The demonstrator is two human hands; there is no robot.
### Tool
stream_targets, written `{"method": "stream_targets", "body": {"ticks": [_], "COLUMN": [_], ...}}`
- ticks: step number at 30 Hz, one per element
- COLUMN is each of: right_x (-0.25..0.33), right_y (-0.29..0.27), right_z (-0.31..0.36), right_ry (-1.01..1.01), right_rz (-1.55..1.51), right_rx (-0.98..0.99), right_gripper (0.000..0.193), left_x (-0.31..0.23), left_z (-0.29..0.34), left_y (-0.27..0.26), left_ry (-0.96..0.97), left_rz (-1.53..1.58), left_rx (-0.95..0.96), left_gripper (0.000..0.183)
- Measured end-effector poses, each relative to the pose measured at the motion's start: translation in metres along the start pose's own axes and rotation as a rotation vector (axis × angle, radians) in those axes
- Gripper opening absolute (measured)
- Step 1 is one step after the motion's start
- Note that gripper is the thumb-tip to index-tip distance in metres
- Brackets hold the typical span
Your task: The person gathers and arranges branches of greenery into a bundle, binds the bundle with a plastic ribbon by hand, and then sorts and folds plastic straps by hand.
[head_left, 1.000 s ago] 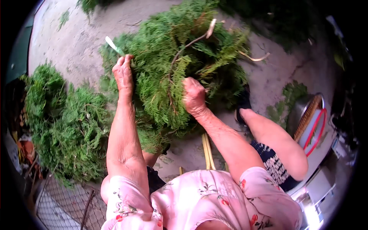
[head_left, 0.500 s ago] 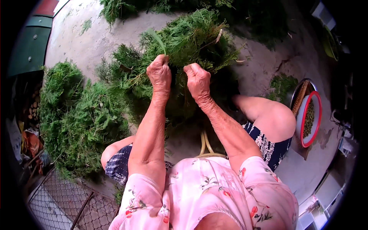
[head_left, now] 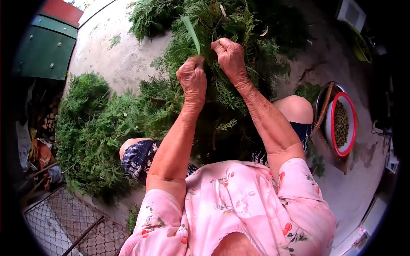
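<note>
A long flat green leaf strip [head_left: 192, 35] stands up from the pinched fingers of my left hand [head_left: 191, 82]. Close by on the right, my right hand [head_left: 231, 59] is closed too, its thumb and fingers pressed together; whatever lies between them is too small or hidden. Both hands are held over a large bundle of feathery evergreen branches [head_left: 224, 91] between my knees. A pale dry twig [head_left: 222, 11] shows among the green at the far side of the bundle.
To the left lies a big heap of evergreen sprigs [head_left: 92, 132], with a wire mesh panel [head_left: 72, 217] nearer me. At right, a red-rimmed white basin [head_left: 354, 128] contains small greenish pieces. More branches [head_left: 149, 19] lie farther off. A green metal panel [head_left: 42, 49] stands far left.
Both hands have moved away from me and slightly right in the picture, still close together. The leaf strip stays in the left hand. The view has shifted, and more of the bundle shows between my knees.
</note>
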State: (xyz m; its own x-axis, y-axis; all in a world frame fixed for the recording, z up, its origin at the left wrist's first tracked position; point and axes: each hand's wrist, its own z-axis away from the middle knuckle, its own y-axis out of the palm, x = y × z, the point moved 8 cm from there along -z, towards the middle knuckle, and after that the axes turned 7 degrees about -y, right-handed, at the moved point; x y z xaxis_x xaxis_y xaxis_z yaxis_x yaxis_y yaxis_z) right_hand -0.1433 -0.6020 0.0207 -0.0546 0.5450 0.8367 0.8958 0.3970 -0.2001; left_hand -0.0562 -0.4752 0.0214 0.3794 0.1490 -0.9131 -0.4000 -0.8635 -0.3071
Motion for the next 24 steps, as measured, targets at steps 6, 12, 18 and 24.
{"method": "stream_targets", "body": {"ticks": [6,12,18,24], "right_x": [-0.045,-0.075,-0.061,-0.058], "right_y": [-0.014,-0.004,0.04,0.088], "right_z": [0.043,0.072,0.098,0.144], "right_ry": [0.163,0.267,0.257,0.217], "right_rz": [-0.126,-0.279,-0.296,-0.002], "right_rx": [0.032,0.015,0.11,0.402], "right_gripper": [0.018,0.019,0.02,0.02], "left_x": [0.028,0.062,0.058,0.094], "left_z": [0.055,0.087,0.102,0.122], "left_y": [0.011,0.006,-0.049,-0.078], "left_ry": [-0.025,-0.083,-0.082,-0.004], "left_rz": [-0.183,-0.293,-0.212,-0.386], "left_rx": [0.027,0.098,0.039,0.037], "left_gripper": [0.01,0.012,0.013,0.007]}}
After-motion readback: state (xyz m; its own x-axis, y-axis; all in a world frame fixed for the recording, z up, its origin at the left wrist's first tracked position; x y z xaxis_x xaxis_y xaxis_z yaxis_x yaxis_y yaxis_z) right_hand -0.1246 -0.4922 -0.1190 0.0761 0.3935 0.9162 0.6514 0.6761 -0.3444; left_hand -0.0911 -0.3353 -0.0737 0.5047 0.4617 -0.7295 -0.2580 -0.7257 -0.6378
